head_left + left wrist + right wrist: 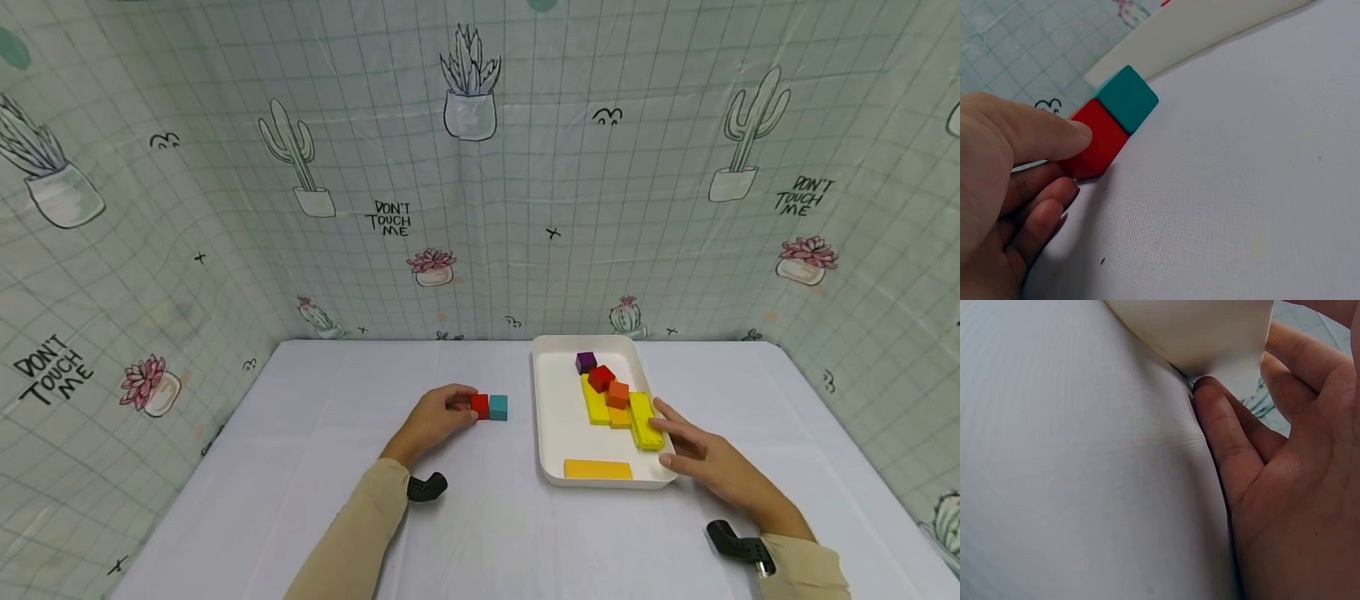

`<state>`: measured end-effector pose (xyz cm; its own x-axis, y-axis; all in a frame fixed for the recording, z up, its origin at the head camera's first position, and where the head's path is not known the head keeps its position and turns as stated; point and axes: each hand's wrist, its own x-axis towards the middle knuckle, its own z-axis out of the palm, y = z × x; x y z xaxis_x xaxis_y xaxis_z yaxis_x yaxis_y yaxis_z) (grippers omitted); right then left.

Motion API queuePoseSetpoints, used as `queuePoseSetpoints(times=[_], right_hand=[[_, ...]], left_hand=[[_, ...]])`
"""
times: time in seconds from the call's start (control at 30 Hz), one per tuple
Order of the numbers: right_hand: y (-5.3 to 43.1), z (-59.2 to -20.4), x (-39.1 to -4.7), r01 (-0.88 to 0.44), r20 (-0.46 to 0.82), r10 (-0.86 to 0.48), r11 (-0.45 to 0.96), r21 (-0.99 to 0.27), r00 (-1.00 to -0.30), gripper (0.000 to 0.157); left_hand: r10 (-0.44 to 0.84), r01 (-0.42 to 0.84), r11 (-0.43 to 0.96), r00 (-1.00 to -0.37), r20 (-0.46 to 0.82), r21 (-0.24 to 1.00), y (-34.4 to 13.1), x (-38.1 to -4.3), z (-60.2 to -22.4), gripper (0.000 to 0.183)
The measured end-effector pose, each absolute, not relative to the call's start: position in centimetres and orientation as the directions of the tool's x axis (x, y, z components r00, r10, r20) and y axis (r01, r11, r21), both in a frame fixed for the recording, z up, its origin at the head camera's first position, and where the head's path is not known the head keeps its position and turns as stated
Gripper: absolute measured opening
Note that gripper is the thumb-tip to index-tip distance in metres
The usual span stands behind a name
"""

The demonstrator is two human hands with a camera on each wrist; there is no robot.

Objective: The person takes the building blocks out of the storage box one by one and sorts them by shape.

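Observation:
A red cube [479, 407] stands on the white table in the head view, with a teal cube [498, 407] set flush against its right face. My left hand [438, 418] pinches the red cube, the thumb [1075, 139] lying over it in the left wrist view. Farther right is a white tray [555, 433] of coloured blocks. Beside its right wall, my right hand [712, 467] rests with loosely bent fingers at the rim, close to a bright yellow block [645, 421]. In the right wrist view, fingertips meet the foot of the tray's outer wall [1204, 331].
Inside the tray are a purple cube [586, 362], a red cube [601, 379], an orange cube [617, 394] and another yellow block [594, 402]. A long orange-yellow block [597, 470] lies along its near side. Printed cloth [525, 275] hangs behind the table.

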<state>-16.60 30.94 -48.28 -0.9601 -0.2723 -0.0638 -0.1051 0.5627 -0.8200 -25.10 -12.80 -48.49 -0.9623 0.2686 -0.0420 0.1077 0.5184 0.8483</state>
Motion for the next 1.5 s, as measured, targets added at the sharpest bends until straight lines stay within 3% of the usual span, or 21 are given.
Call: queuePoseSetpoints(times=[0.53,0.9,1.2,1.5], right_hand=[[30.9,-48.1,-16.6,-0.108,-0.06,-0.266,0.573,-0.813,-0.962,0.063],[30.8,-48.4,-16.6,-0.113,-0.05,-0.267,0.564,-0.818,-0.962,0.061],[30.7,-48.2,-16.0,-0.117,-0.05,-0.251,0.604,-0.788,-0.967,0.062],[30.3,-48.7,-15.2,-0.109,-0.038,-0.239,0.574,-0.811,-0.97,0.061]], left_hand=[[0.28,0.064,0.534,-0.954,-0.105,0.843,-12.9,-25.5,-47.9,0.04],[0.178,0.029,0.29,-0.984,-0.024,0.956,-12.2,-26.0,-46.6,0.038],[0.286,0.114,0.181,-0.956,0.059,0.977,-8.1,-26.3,-44.8,0.031],[0.346,0.164,0.251,-0.936,0.069,0.954,-4.1,-27.3,-44.3,0.025]])
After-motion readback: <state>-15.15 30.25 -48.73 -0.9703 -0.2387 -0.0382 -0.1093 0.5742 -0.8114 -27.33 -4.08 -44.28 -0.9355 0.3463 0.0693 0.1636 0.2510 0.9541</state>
